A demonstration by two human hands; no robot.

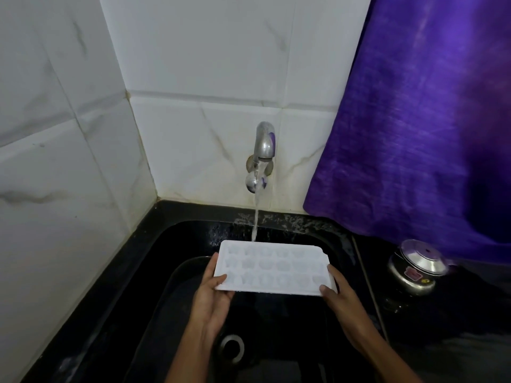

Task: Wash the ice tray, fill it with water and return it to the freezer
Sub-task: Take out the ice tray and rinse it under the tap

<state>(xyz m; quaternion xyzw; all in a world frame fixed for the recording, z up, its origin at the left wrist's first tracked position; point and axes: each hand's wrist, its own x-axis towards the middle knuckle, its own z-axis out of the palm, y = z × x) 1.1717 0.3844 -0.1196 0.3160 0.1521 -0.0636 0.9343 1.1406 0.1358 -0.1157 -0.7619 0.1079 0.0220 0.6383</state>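
Observation:
A white plastic ice tray (273, 266) with several small cells is held level over the black sink (166, 272). My left hand (213, 297) grips its left short end, thumb on top. My right hand (338, 297) grips its right short end the same way. A steel wall tap (264, 140) above runs a thin stream of water (255, 214) that lands at the tray's far edge, left of its middle.
The sink drain (232, 346) lies below my hands. A steel pot with a lid (414, 268) stands on the black counter at the right. A purple cloth (420, 120) hangs over the right side. White tiled walls meet in a corner at the left.

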